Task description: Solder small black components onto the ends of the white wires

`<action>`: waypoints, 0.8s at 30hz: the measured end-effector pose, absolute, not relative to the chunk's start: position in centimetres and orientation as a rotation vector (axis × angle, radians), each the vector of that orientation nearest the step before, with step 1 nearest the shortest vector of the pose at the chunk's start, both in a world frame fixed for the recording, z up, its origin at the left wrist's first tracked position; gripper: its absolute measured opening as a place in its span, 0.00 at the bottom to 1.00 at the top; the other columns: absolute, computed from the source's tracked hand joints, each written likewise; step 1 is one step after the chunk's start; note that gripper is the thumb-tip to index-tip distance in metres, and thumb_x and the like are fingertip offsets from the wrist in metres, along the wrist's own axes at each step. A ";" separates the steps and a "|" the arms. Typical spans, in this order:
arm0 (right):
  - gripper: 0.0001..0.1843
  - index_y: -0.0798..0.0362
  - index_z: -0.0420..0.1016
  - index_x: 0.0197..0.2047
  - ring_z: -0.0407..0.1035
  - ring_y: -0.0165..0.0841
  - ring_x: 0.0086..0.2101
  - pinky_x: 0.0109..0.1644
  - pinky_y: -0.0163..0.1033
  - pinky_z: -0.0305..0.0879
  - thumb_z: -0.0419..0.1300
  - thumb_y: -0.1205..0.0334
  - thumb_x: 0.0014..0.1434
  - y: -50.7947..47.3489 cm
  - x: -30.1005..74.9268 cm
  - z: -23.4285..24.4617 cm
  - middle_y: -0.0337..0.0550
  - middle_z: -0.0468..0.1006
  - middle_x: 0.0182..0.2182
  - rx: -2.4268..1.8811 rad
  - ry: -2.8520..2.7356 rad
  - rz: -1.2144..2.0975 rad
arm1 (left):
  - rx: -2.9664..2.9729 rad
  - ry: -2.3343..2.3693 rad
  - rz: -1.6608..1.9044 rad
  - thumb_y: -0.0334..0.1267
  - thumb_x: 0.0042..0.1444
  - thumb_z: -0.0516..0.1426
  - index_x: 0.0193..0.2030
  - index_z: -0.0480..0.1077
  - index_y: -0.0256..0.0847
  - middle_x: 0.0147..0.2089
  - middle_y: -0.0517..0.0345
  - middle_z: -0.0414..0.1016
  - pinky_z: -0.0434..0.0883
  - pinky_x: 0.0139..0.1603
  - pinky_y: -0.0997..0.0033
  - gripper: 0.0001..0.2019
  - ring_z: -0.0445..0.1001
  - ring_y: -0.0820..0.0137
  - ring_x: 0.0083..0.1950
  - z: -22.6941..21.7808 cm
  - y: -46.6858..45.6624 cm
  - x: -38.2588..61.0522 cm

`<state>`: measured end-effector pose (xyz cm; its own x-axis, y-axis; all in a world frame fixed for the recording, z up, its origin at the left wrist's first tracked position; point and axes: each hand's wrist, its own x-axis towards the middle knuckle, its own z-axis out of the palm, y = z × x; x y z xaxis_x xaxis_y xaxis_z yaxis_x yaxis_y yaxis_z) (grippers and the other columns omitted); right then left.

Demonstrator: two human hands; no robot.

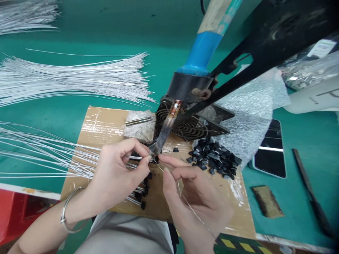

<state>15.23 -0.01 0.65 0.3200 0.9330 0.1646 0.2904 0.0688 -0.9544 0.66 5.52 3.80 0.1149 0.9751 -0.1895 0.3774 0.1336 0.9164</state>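
My left hand [119, 169] pinches a thin white wire [134, 157] and holds its end at the tip of a fixed soldering iron [165, 130] with a blue handle. My right hand [196, 197] pinches a fine strand of solder wire [185, 201] that runs up to the same tip. Under my left hand lie several white wires [39, 155] with small black pieces on their ends. All this is above a cardboard sheet [100, 123].
A heap of small black parts [214, 158] lies on bubble wrap [251, 116]. A small fan [190, 125] and a grey sponge block [140, 127] sit behind the iron. White wire bundles [74, 79] lie at left. A phone [270, 151] and a dark blade-like tool [309, 190] lie at right.
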 end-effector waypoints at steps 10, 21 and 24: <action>0.09 0.49 0.74 0.32 0.85 0.40 0.44 0.46 0.41 0.82 0.65 0.68 0.64 0.0 15.2 0.8 0.47 0.89 0.43 -1.465 -1.203 0.707 | 1.436 1.437 0.774 0.32 0.54 0.59 0.29 0.74 0.40 0.33 0.53 0.84 0.71 0.32 0.68 0.05 0.82 0.63 0.37 3.8 5.6 0.7; 0.09 0.49 0.74 0.32 0.85 0.41 0.44 0.46 0.42 0.82 0.65 0.69 0.63 0.1 15.3 0.5 0.47 0.89 0.43 -1.433 -1.228 0.695 | 1.436 1.431 0.787 0.31 0.54 0.59 0.29 0.74 0.40 0.33 0.54 0.83 0.69 0.30 0.70 0.04 0.81 0.65 0.36 3.7 5.6 0.6; 0.09 0.49 0.74 0.32 0.85 0.40 0.45 0.47 0.42 0.81 0.65 0.69 0.62 0.1 15.3 0.3 0.47 0.89 0.43 -1.447 -1.228 0.701 | 1.434 1.439 0.785 0.31 0.54 0.59 0.29 0.74 0.40 0.33 0.55 0.83 0.67 0.29 0.70 0.04 0.80 0.66 0.35 3.6 5.7 0.7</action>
<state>15.32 0.12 0.30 0.2979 0.9354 0.1903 0.3125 0.0928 -0.9454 0.66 5.66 3.63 0.1103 0.9793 -0.1700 0.3874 0.1151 0.9147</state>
